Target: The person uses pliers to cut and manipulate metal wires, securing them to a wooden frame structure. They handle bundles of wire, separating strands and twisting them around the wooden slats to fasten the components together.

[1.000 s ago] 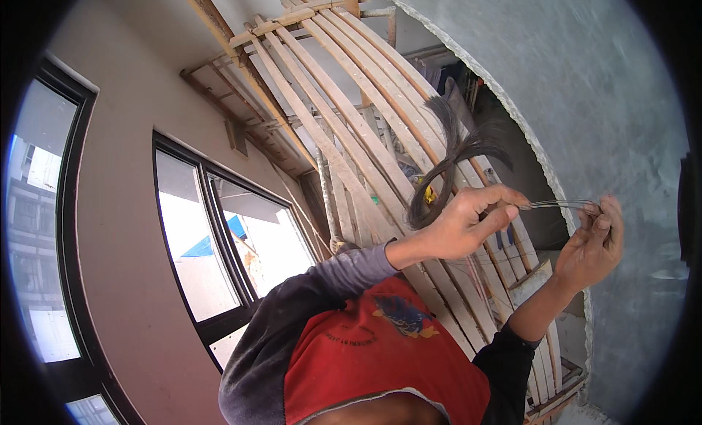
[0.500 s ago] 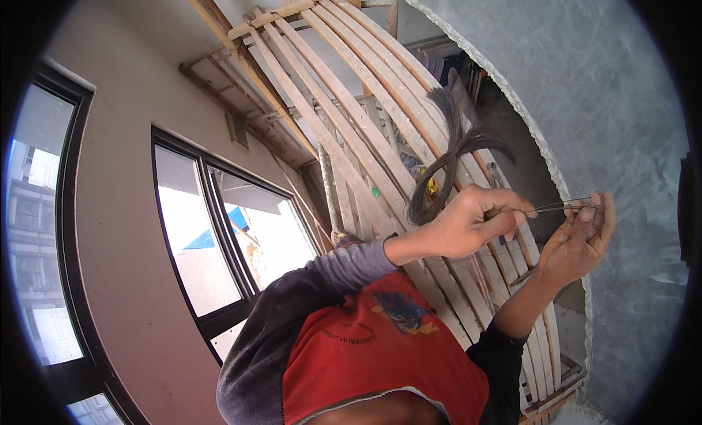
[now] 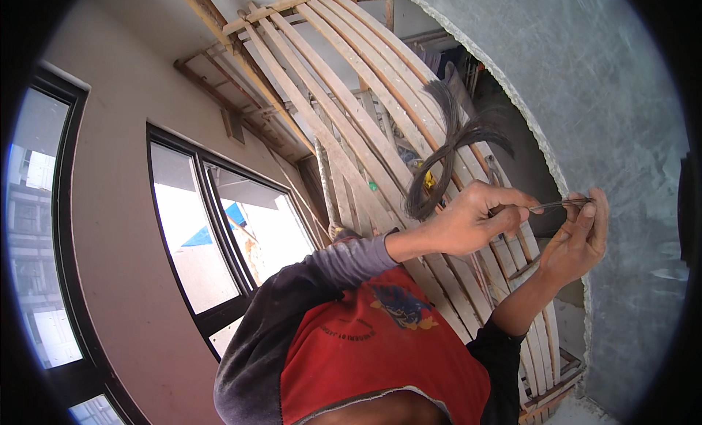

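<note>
Holding thin dark wires [image 3: 557,203] across the gap between both hands, just in front of the grey wall [image 3: 621,96]: pinching one end between closed thumb and fingers of the left hand [image 3: 475,216], gripping the other in the fingertips of the right hand [image 3: 576,242]. Now bringing the strands closer together than half a second ago, probably making for a neater bundle. Showing beyond the left wrist, against pale wooden slats [image 3: 384,48], a bent bunch of dark strands [image 3: 455,137]. Wearing a red shirt [image 3: 351,359], bearing a blue-and-yellow print [image 3: 402,308] and small curved lettering, only partly legible. Making out no label on the wires.
</note>
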Available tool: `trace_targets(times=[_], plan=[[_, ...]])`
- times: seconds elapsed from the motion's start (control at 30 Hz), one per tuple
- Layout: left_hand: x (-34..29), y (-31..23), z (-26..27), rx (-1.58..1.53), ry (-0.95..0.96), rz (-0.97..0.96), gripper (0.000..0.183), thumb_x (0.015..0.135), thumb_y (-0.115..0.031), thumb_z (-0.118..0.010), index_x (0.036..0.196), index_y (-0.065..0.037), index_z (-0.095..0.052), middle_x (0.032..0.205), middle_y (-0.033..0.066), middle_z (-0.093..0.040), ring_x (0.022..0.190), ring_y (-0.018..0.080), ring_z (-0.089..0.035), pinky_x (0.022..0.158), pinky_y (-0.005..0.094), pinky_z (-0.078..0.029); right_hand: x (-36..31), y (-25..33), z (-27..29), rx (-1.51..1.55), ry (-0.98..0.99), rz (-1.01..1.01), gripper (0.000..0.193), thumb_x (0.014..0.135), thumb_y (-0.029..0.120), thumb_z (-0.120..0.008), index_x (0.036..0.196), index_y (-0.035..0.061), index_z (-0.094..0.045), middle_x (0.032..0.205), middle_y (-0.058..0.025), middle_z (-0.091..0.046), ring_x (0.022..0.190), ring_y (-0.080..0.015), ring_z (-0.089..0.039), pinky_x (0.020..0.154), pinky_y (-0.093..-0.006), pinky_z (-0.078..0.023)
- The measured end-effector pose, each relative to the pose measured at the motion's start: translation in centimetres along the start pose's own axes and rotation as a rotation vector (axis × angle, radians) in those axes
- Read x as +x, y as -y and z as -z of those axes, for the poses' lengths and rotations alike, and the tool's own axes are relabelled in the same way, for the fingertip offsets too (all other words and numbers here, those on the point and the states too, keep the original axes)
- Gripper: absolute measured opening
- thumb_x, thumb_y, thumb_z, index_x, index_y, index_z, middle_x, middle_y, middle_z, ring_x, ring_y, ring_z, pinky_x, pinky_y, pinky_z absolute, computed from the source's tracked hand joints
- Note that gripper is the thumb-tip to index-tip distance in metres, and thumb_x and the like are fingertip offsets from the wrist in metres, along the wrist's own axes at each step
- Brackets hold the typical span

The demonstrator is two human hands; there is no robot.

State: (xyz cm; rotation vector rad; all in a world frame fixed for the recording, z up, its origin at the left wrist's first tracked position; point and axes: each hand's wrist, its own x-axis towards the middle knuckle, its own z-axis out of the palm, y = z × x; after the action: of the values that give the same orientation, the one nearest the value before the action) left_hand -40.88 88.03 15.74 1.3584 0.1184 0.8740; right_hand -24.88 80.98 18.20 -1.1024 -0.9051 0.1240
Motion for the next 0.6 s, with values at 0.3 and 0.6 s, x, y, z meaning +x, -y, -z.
trace_targets(times=[0.3,0.6], plan=[[1.0,-0.8,0.7,-0.15,0.145,0.096,0.027,0.087,-0.001,-0.041,0.106,0.006,-0.06,0.081,0.0057,-0.061,0.059,0.0053,-0.047,0.055,0.0206,-0.041,3.0,1.2,3.9,0.088,0.425,0.085,0.019,0.08,0.004,-0.066,0.096,-0.0066,-0.063,0.11,-0.0198,-0.054,0.073,-0.0193,-0.063,0.061,-0.0264,-0.056],[5.3,-3.4,-0.7,-0.499,0.288,0.324,0.031,0.1,-0.021,-0.036,0.109,0.005,-0.051,0.066,-0.0018,-0.037,0.05,0.0059,-0.029,0.041,0.0192,-0.024,6.6,5.1,1.0,-0.309,0.417,0.213,0.02,0.066,0.02,-0.077,0.082,0.0103,-0.072,0.079,-0.0071,-0.066,0.066,-0.0151,-0.064,0.057,-0.0238,-0.049]])
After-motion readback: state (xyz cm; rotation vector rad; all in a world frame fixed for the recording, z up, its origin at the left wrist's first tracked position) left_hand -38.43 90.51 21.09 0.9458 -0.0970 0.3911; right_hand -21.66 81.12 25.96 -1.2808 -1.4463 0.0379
